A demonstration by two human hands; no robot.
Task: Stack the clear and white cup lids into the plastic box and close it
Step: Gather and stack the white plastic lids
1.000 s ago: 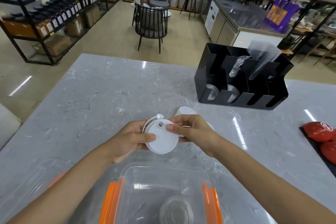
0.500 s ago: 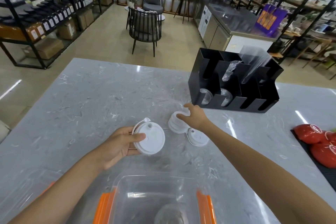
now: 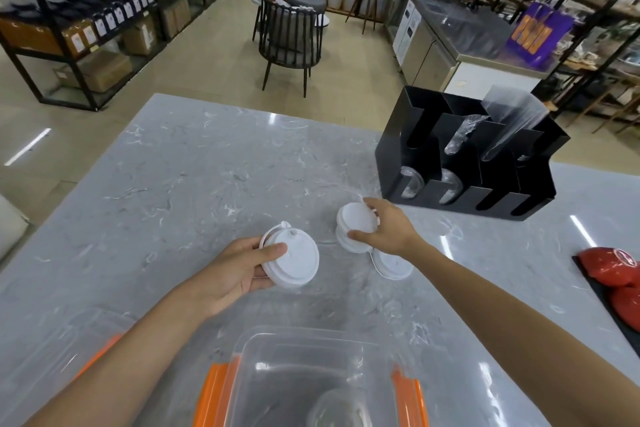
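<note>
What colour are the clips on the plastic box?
Orange clips on the clear box, seen in the head view.

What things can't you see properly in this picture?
Head view only:
- Plastic box: the bottom edge cuts off its near part.
- White lid stack: the right hand covers part, so the count is unclear.
- White lid in the left hand: its underside faces away.
- Black organizer: its slots are too dark to see into.

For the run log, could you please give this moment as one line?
left hand: holds white lid | right hand: grips lid stack on table | plastic box: open
</note>
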